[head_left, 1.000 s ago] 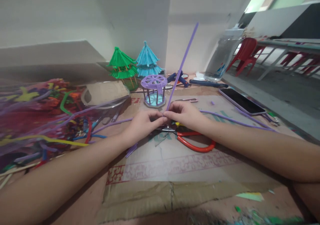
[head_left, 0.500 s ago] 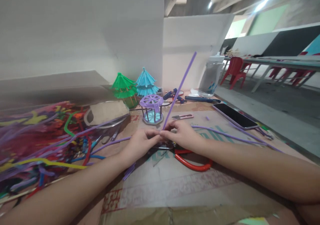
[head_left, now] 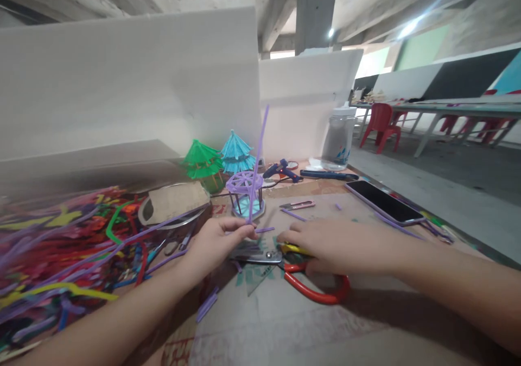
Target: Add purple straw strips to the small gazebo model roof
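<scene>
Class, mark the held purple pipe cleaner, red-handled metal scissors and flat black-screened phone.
Held purple pipe cleaner [head_left: 258,162], head view: middle.
Red-handled metal scissors [head_left: 268,256], head view: pivot.
Flat black-screened phone [head_left: 385,202], head view: screen.

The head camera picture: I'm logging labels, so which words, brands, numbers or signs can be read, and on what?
No text can be read for certain.
Cardboard: green lettering, partly covered and blurred; red print, also unreadable.
Triangular piece: dark marks, too small.
Bottle: small blue picture, no readable words.

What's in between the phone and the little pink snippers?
A small purple piece lies between the phone and the pink snippers, in the head view.
</scene>
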Action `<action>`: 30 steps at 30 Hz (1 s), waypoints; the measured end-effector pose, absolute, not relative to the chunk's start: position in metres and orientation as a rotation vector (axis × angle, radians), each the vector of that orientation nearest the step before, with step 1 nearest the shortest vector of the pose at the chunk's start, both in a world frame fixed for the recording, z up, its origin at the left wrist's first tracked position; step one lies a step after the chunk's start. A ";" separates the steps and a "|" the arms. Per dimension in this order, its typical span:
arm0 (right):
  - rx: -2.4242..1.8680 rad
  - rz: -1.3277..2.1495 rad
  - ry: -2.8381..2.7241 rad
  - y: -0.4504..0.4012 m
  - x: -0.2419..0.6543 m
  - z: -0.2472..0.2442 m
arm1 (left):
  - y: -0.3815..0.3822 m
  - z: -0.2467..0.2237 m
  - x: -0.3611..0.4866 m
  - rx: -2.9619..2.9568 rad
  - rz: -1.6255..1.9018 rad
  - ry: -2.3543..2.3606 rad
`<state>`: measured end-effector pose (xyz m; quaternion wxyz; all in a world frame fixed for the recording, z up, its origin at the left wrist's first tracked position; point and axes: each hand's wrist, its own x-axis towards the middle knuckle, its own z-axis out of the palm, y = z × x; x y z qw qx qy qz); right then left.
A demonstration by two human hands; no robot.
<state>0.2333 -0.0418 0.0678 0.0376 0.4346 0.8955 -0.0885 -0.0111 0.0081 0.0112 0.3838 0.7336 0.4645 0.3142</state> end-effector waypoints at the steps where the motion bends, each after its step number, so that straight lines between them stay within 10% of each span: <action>1: 1.322 -0.253 2.723 -0.043 0.233 0.068 | 0.007 0.016 -0.012 1.885 0.793 1.184; 30: 1.594 -0.723 2.890 -0.009 0.249 0.065 | 0.004 0.097 -0.066 1.829 0.979 1.170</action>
